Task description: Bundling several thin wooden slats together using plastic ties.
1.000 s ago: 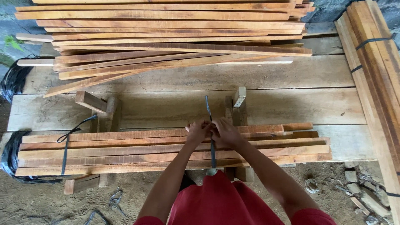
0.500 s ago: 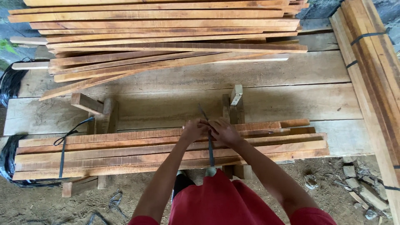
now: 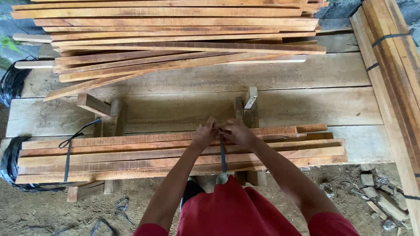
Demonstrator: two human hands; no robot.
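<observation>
Resting crosswise on two small wooden cradle blocks point(image 3: 111, 116), so a band can pass beneath: a flat bundle of long reddish-brown wooden slats point(image 3: 131, 155), lying at the near edge of a pale plank workbench point(image 3: 306, 105). Already cinched at the bundle's nine o'clock end by a dark plastic strap point(image 3: 68, 159), with a loose tail curling toward twelve. Farther out at nine o'clock, coils of black strapping point(image 3: 13, 81) lying on the ground.

At the bundle's middle, a second dark strap point(image 3: 222, 157) running over the slats from six toward twelve, drawn up to the two hands. Left hand point(image 3: 204, 134) curled nearly closed, fingers pinched on the strap's upper end. Right hand point(image 3: 236, 132) just beside it at three o'clock, touching it, likewise closed tight on the same strap end; exact finger hold hard to make out.

At twelve o'clock, a loose heap of unbundled slats point(image 3: 175, 39). At three o'clock, a strapped stack of long boards point(image 3: 393, 74) along the bench's end.
</observation>
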